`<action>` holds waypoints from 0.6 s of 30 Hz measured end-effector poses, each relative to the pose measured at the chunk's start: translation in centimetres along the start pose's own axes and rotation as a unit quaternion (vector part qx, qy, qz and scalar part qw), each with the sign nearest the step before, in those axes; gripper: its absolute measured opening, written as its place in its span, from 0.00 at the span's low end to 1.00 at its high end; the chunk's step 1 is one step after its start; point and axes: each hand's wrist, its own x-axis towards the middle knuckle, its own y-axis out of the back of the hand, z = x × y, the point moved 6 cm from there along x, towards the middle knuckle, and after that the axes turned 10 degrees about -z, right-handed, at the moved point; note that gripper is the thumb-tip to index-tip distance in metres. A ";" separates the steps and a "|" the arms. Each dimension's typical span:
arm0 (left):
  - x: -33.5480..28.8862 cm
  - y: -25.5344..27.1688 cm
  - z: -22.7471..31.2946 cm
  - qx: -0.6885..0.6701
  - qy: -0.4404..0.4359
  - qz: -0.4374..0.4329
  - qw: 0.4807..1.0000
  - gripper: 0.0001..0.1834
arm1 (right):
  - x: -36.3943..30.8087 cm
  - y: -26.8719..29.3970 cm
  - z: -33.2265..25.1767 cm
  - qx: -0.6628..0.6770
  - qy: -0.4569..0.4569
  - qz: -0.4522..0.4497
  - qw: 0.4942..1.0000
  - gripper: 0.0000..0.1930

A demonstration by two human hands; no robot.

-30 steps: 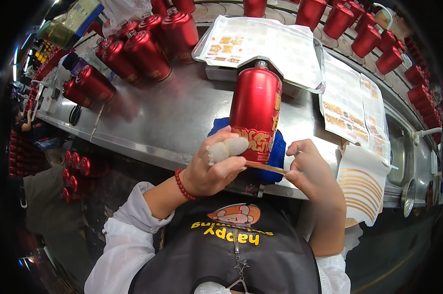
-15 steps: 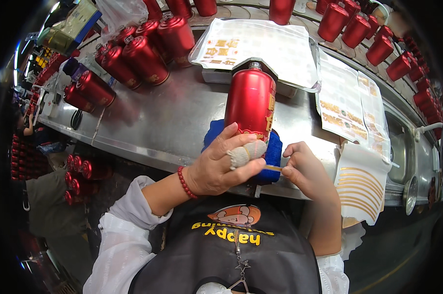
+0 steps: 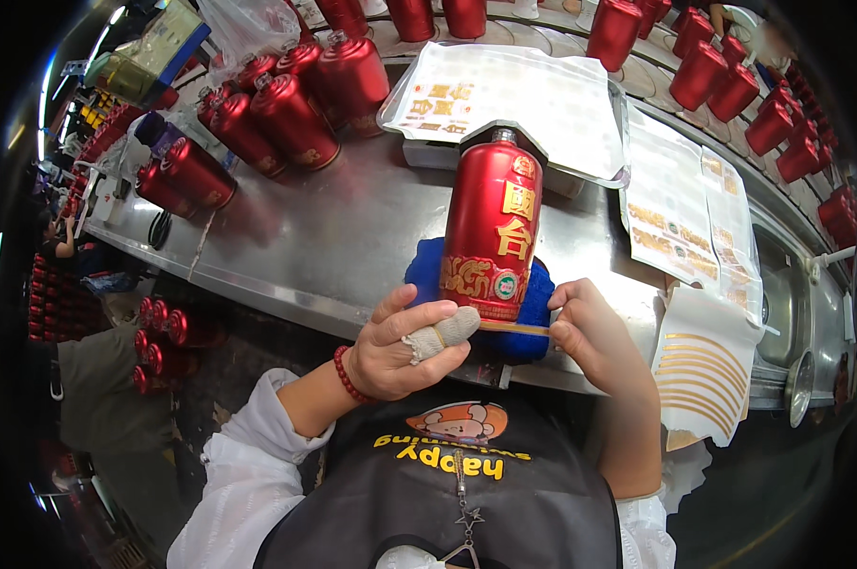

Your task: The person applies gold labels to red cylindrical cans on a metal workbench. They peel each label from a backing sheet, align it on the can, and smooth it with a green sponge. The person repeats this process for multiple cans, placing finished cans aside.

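Note:
A red bottle (image 3: 490, 228) with gold lettering and a round green-and-white emblem lies tilted on a blue cloth (image 3: 426, 266), its neck in a dark notched rest (image 3: 542, 152). At its base, my left hand (image 3: 400, 346) is closed, with a cloth-wrapped finger at the left end of a thin gold strip (image 3: 518, 328). That strip runs along the bottle's lower edge. My right hand (image 3: 589, 332) pinches its other end between thumb and finger, right of the bottle. The exact contact under the wrapped finger is hidden.
Several red bottles (image 3: 295, 123) stand at the left of the metal table (image 3: 305, 228); others ride a conveyor (image 3: 542, 38) behind. White sticker sheets (image 3: 542, 95) lie beyond the bottle. A sheet of curved gold strips (image 3: 703, 370) hangs at the right edge, near a sink (image 3: 779, 313).
The bottle has turned, bringing its gold lettering and emblem to face up. My left hand has slid left and down off its front, baring more of the strip; my right hand keeps its pinch.

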 end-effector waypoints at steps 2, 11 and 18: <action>0.6 0.1 0.1 0.020 -0.031 -0.010 0.999 0.09 | 0.0 -0.1 0.1 0.014 -0.007 0.005 1.000 0.11; -0.4 0.1 -1.5 -0.052 0.092 0.087 0.991 0.16 | -0.6 0.4 -1.1 -0.028 0.021 0.009 0.999 0.13; 0.6 0.3 0.0 0.015 -0.019 0.020 1.000 0.09 | -0.8 0.4 0.6 0.007 -0.011 0.018 1.000 0.12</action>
